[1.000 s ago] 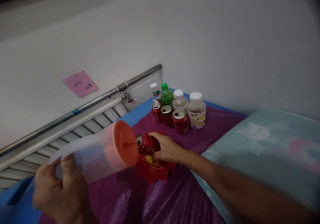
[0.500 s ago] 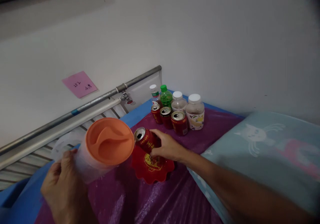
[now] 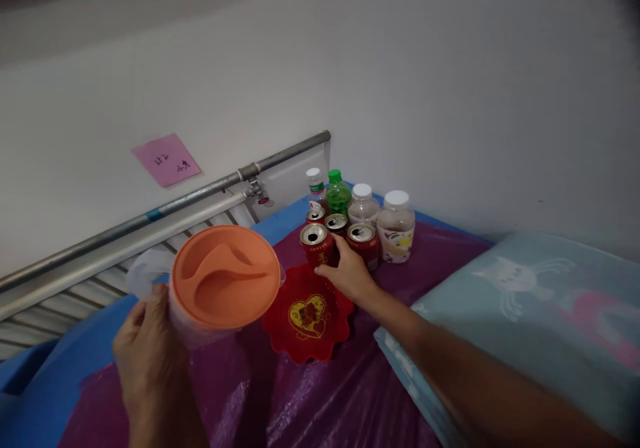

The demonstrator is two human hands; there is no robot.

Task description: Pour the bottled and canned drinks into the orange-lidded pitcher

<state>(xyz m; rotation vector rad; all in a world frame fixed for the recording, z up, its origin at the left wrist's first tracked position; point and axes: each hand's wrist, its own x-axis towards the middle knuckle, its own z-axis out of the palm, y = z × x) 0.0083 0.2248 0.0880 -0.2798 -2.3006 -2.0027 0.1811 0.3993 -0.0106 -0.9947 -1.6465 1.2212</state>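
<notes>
- The red can [image 3: 316, 243] stands upright on the purple sheet [image 3: 320, 401], at about twelve o'clock from the red heart-printed dish [image 3: 307, 315], its opened top facing up.
- My right hand [image 3: 350, 275] is wrapped round the can's lower side, fingers closed on it, the wrist trailing toward five o'clock.
- My left hand [image 3: 150, 361] grips the clear pitcher [image 3: 200, 315] by its body; the orange lid [image 3: 225, 276] faces me, so the pitcher is tipped toward the camera, at nine o'clock from the dish.
- Just behind the can, at one o'clock, three more open cans [image 3: 364, 243] and four capped bottles [image 3: 396, 225] crowd against the wall.
- Risk, as I judge it: the held can nearly touches its neighbours, so a sideways nudge could knock one over and spill through its open top.
- The pitcher's tilt worries me too; if the lid is loose, anything inside could run out onto the sheet. I cannot tell how full it is.
- The sheet looks slick and wrinkled, so a can set on a crease might wobble.
</notes>
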